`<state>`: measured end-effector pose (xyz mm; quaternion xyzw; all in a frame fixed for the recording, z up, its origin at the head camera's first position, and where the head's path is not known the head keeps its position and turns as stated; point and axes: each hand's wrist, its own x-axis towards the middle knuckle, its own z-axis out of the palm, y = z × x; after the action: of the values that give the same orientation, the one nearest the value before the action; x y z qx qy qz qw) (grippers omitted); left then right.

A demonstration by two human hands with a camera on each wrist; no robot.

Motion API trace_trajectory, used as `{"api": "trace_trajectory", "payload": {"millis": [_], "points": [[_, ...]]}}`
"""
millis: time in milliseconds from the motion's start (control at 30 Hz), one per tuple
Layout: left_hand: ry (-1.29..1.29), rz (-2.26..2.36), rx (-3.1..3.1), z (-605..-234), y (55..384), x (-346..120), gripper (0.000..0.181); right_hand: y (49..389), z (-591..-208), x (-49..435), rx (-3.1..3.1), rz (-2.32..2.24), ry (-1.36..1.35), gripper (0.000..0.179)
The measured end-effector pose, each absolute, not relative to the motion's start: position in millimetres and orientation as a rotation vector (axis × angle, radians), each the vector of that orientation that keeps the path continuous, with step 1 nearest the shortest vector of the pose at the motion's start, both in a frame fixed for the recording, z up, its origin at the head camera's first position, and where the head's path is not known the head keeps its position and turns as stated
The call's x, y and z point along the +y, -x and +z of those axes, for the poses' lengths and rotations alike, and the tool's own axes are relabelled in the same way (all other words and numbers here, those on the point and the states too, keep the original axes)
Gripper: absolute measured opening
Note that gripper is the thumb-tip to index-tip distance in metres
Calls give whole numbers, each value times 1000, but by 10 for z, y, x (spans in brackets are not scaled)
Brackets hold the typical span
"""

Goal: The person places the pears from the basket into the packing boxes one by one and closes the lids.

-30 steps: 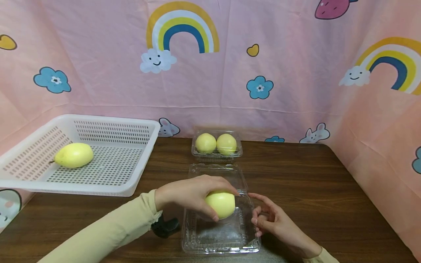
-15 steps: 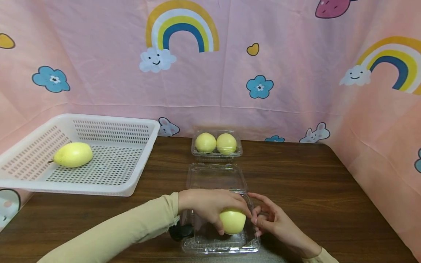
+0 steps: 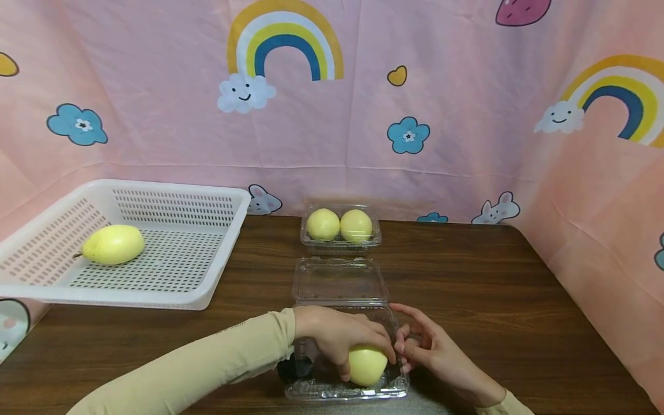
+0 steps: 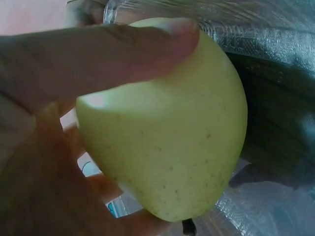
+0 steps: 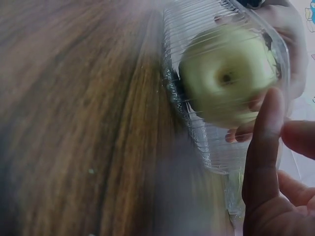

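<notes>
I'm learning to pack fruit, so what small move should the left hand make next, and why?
I'd probably set the pear down gently and loosen the left hand: the pear sits low inside the open box, near its right wall, where the right hand is placed. Whether it touches the bottom is unclear.

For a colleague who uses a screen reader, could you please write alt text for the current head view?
The left hand grips a yellow pear inside an open clear plastic box on a brown table, the right hand at the box's right side. A white basket at left holds another pear; a clear pack behind holds two fruits.
</notes>
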<state>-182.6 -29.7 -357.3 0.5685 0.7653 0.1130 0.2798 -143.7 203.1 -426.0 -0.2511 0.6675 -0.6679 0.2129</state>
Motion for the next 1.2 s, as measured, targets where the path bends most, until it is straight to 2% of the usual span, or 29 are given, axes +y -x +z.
{"api": "trace_trajectory", "payload": {"millis": [333,667,967,1200], "points": [[-1576,352,2141,-3506,1822,-434,74,1434,-4246,2026,1851,-1850,675,61],[-1285,568,2381,-3420,1703,-739,58,1428,-4244,2020,1844,-1859,665,59],[-1174,547,2381,-3366,1671,-833,46,1424,-4250,2031,1816,-1889,671,60],[-1206,575,2247,-3425,1683,-765,57,1423,-4257,2025,1806,-1897,684,60]]}}
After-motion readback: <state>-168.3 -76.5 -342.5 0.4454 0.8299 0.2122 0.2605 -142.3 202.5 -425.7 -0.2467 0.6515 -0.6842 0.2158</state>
